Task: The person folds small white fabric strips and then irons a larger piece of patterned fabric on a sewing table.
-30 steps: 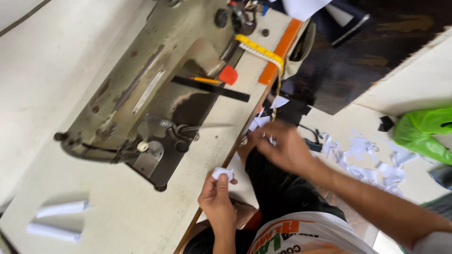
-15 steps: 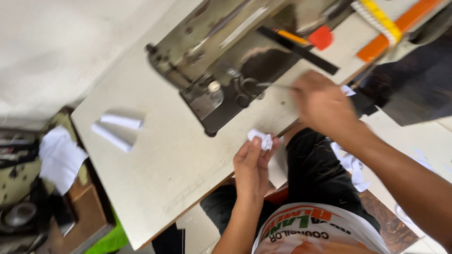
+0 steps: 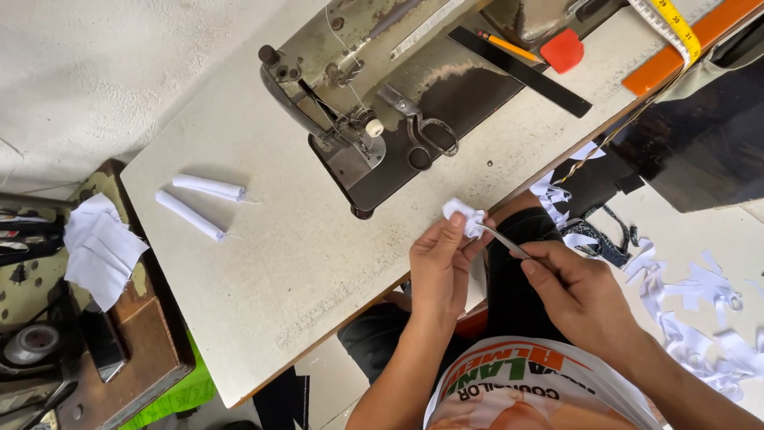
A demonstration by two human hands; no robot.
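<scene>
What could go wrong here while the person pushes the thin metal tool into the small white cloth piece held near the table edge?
1. The thin metal tool in the right hand points toward the left hand pinching the small white cloth piece; a slip might prick a fingertip.
2. The work is held in the air just past the table edge, so the piece could drop onto the scrap-littered floor.
3. The scissors lie close by on the sewing machine bed; a quick reach might catch them.

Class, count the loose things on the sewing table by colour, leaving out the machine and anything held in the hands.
White: 2, cloth rolls
Black: 1, ruler
Red: 1, chalk piece
Orange: 1, pencil
Silver: 1, scissors
Total: 6
</scene>
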